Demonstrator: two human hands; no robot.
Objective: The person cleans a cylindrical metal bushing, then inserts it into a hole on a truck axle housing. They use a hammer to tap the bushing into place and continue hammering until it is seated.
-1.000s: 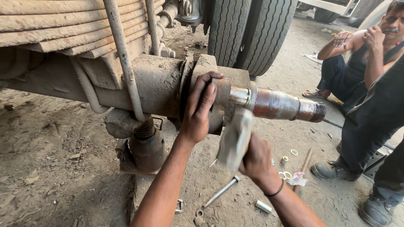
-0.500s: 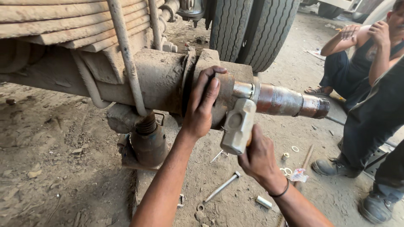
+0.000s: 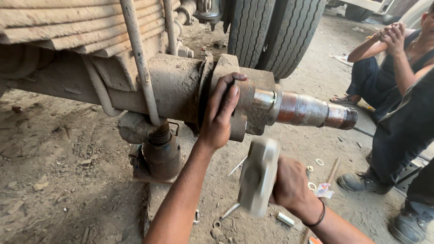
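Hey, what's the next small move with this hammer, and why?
Probably swing the hammer up against the flange block on the axle spindle. The right hand holds the hammer low and drawn away from the block, while the left hand is braced on the block's face, so aim clear of those fingers.

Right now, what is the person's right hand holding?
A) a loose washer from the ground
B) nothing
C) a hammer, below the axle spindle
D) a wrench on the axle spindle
C: the right hand grips a motion-blurred hammer below the axle spindle, while the left hand presses on the hub flange.
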